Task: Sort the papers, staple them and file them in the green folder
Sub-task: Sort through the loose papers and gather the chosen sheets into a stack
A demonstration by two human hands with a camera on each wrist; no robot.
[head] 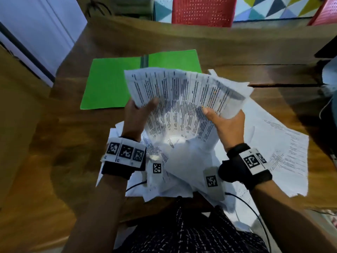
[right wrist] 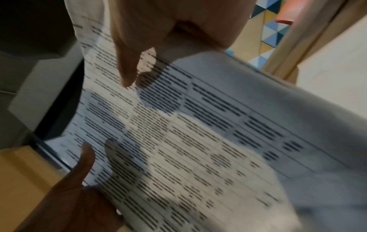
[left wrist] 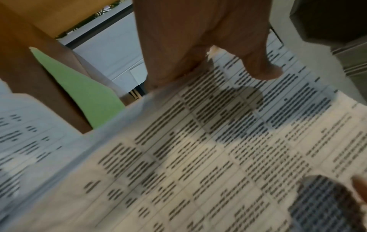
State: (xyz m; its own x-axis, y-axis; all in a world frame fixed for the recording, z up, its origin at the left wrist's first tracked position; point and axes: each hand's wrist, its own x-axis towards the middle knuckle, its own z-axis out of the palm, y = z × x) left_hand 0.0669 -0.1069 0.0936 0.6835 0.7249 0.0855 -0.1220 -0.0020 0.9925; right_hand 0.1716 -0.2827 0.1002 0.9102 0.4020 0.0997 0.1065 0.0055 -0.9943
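A printed sheet (head: 182,95) with rows of text is held up above the table, curved between both hands. My left hand (head: 140,108) pinches its left edge, thumb on top. My right hand (head: 220,119) grips its right side, thumb on the printed face. The same sheet (left wrist: 198,157) fills the left wrist view under the left thumb (left wrist: 260,69), and the sheet (right wrist: 188,149) fills the right wrist view too. Beneath lies a loose pile of papers (head: 273,143). The green folder (head: 109,83) lies open flat behind the sheet, to the left. No stapler is visible.
The wooden table (head: 54,143) extends left and far. A red perforated chair back (head: 202,11) and a coloured triangle-patterned mat (head: 273,8) stand beyond the far edge. A dark object (head: 328,48) sits at the right edge. Cables hang from the wrist cameras.
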